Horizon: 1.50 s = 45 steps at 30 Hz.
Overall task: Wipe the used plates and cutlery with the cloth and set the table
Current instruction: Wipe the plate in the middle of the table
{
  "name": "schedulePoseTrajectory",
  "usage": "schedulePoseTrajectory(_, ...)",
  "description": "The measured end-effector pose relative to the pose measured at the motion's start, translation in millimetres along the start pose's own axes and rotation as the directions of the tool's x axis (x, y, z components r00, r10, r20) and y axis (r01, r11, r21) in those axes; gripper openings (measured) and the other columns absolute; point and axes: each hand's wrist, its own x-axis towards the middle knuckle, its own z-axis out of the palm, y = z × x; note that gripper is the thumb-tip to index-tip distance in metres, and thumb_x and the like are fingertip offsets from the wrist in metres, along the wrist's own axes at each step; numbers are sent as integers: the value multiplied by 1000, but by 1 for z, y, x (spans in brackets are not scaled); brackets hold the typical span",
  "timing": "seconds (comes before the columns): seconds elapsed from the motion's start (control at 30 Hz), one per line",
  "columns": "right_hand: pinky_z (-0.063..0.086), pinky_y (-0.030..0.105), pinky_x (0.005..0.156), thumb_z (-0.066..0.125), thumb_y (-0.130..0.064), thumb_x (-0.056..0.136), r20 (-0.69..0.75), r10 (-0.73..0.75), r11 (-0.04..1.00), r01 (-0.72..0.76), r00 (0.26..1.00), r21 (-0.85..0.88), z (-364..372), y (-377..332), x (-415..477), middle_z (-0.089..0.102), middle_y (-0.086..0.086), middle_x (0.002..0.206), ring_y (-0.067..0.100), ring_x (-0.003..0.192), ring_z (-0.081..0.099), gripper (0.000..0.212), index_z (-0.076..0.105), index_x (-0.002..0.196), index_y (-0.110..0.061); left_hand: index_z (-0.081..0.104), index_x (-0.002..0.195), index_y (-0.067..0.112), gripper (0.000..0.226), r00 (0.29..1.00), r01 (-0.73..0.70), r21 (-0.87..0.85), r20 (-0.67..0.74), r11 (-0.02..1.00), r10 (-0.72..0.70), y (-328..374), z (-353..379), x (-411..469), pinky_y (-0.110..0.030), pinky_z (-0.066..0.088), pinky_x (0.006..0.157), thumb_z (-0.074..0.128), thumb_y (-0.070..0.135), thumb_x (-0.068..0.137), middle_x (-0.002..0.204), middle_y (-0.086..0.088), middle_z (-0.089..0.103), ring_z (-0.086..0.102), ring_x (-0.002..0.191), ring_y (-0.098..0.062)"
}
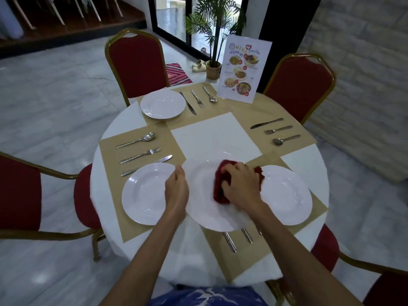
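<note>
My left hand (176, 188) grips the left rim of a white plate (205, 208) held over the near middle of the round table (99, 173). My right hand (240, 184) presses a dark red cloth (220, 186) onto that plate's face. More white plates lie on tan placemats: one to the left (143, 195), one to the right (289, 195), one at the far side (163, 104). Cutlery sets lie at the left (141, 151), far (196, 99) and right (276, 130) places. Three handles (240, 237) stick out from under the held plate.
A standing menu card (244, 69) is at the table's far edge. Red chairs with gold frames ring the table: far left (136, 62), far right (302, 85), left (19, 193), near right (326, 250). A potted plant (213, 69) stands on the floor beyond.
</note>
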Motion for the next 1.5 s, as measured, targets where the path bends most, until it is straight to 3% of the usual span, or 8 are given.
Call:
schedulePoseTrajectory(0.17,45,29,96,71,-23,87,93,-288,856,213,953,471,10,-40,-43,71,0,115,16,104,60,32,73,118,-24,67,96,20,46,997,-53,70,-47,996,57,5,-1,-2,-45,52,95,36,53,100,104,-4,71,64,102,-26)
schedulePoseTrajectory(0.3,42,33,88,67,-44,82,147,-339,931,309,929,193,-4,15,-45,71,-12,112,13,110,59,28,75,108,-42,65,111,28,39,998,-35,-61,-60,998,31,14,-19,4,-28,49,67,35,52,103,96,9,66,62,87,-12)
schedulePoseTrajectory(0.47,43,43,92,65,-22,86,-149,61,969,-23,987,245,4,3,-10,59,2,114,29,106,55,25,65,111,-28,70,99,21,51,997,-8,46,83,999,4,1,21,-20,-49,53,95,37,59,95,107,-4,71,66,101,-26)
schedulePoseTrajectory(1.07,45,36,96,73,-33,80,104,-430,890,401,897,216,-43,-12,16,61,-7,127,16,116,55,58,54,135,-28,75,98,36,35,847,-313,252,510,916,149,45,-17,-21,-24,47,91,42,50,102,107,14,74,65,103,0)
schedulePoseTrajectory(1.23,51,31,76,75,-41,80,-114,-12,892,62,993,448,-24,11,2,67,-13,99,12,90,63,38,59,112,-30,61,91,4,56,874,-468,358,320,808,365,55,-30,-14,-34,43,75,37,53,102,86,-8,66,59,82,-20)
schedulePoseTrajectory(1.3,50,29,68,79,-37,82,-85,355,676,-193,931,711,-5,9,-11,70,-10,90,15,84,67,32,61,106,-25,59,87,10,49,894,-448,284,154,848,421,55,-29,-17,-40,46,78,36,51,102,84,-6,65,59,84,-24)
schedulePoseTrajectory(1.4,46,28,45,77,-24,87,378,550,-118,-379,745,918,41,-16,-24,69,13,75,25,50,61,22,67,98,-8,58,97,29,27,934,-301,40,-190,953,303,41,-4,-33,-30,38,86,34,38,107,87,17,56,50,93,-13)
schedulePoseTrajectory(1.5,46,29,42,78,-22,86,533,511,-307,-436,674,846,66,-35,-39,72,12,71,23,42,55,22,73,93,-2,55,101,21,30,918,-297,-97,-303,950,256,6,14,-50,-33,43,85,30,34,108,89,12,58,54,90,-16)
